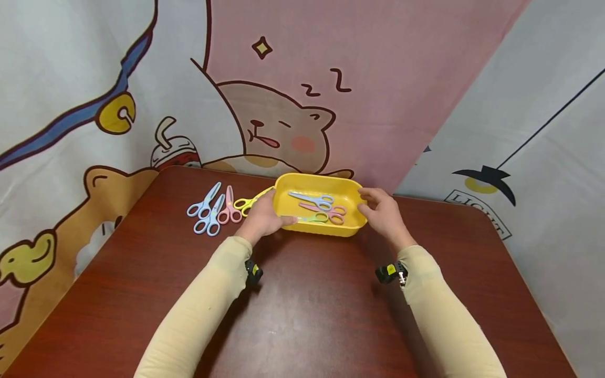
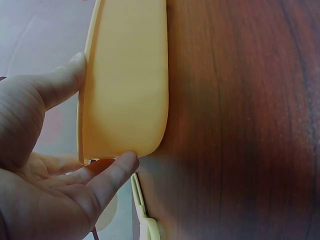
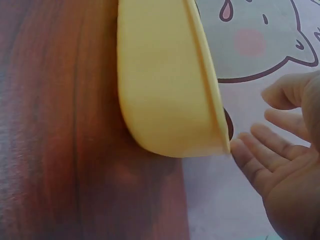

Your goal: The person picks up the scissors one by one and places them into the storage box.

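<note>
A yellow plastic basket (image 1: 326, 230) stands near the back of the table. Inside it lie blue scissors (image 1: 323, 202), pink scissors (image 1: 302, 206) and green-handled scissors (image 1: 321, 217). My left hand (image 1: 262, 216) grips the basket's left end, thumb over the rim and fingers against the outer wall. At the right end is my right hand (image 1: 385, 215), fingers loosely bent beside the rim. In the right wrist view, a fingertip of the right hand (image 3: 280, 155) is at the rim's corner; whether it touches cannot be told.
Left of the basket lie two blue scissors (image 1: 206, 202), pink scissors (image 1: 230, 198) and yellow scissors (image 1: 252, 201), the yellow pair close to the left hand. The dark red-brown table (image 1: 302, 315) backs onto a printed cloth (image 1: 402, 63).
</note>
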A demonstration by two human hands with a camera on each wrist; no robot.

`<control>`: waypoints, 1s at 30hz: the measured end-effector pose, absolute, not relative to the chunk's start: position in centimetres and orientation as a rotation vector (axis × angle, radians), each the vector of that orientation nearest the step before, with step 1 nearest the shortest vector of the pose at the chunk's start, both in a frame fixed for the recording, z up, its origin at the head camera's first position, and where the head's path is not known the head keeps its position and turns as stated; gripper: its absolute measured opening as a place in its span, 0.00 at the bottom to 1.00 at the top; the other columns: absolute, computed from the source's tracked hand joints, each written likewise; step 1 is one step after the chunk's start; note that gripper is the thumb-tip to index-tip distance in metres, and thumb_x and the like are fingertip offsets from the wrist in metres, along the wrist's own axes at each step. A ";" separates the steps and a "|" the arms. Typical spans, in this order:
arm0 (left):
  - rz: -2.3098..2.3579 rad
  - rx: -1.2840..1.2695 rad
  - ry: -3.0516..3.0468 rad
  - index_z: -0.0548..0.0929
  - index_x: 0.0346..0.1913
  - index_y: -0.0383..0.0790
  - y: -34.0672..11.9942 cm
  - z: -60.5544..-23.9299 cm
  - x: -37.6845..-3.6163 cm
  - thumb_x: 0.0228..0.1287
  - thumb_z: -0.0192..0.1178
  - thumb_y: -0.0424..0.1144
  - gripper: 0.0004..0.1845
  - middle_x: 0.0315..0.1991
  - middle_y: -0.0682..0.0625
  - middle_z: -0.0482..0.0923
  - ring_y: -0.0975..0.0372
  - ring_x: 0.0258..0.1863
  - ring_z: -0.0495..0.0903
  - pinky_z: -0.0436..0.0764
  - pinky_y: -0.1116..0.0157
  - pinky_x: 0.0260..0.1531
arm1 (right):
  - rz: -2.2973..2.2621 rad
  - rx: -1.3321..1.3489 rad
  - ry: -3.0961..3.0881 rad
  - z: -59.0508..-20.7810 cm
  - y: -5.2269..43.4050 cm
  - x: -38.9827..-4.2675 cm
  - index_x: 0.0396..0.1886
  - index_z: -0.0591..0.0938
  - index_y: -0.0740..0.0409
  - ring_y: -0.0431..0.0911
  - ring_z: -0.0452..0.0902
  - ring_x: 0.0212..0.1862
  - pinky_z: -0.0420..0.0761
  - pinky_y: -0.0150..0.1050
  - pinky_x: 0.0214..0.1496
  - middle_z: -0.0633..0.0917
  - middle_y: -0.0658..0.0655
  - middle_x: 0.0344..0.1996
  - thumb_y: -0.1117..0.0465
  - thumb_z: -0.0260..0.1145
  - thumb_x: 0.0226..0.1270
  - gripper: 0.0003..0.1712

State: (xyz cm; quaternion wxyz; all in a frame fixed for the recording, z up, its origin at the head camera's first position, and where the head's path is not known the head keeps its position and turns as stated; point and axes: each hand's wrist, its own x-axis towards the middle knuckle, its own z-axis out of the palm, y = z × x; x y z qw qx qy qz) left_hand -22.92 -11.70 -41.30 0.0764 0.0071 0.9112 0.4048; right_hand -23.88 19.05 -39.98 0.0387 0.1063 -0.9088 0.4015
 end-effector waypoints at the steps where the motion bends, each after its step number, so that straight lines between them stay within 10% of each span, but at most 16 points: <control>1: 1.211 0.018 2.731 0.59 0.79 0.34 -11.7 -41.3 -22.9 0.58 0.77 0.49 0.52 0.73 0.37 0.68 0.47 0.68 0.70 0.66 0.50 0.73 | 1.233 0.313 -2.772 -40.2 19.1 -23.7 0.67 0.77 0.70 0.64 0.76 0.65 0.76 0.58 0.67 0.78 0.71 0.60 0.68 0.63 0.73 0.24; 30: 1.210 0.010 2.718 0.55 0.81 0.33 -11.6 -41.0 -22.9 0.59 0.76 0.49 0.55 0.76 0.36 0.63 0.46 0.72 0.67 0.64 0.50 0.75 | 1.430 0.076 -2.793 -43.1 20.0 -22.0 0.79 0.62 0.64 0.64 0.75 0.66 0.77 0.59 0.65 0.71 0.69 0.72 0.58 0.67 0.74 0.40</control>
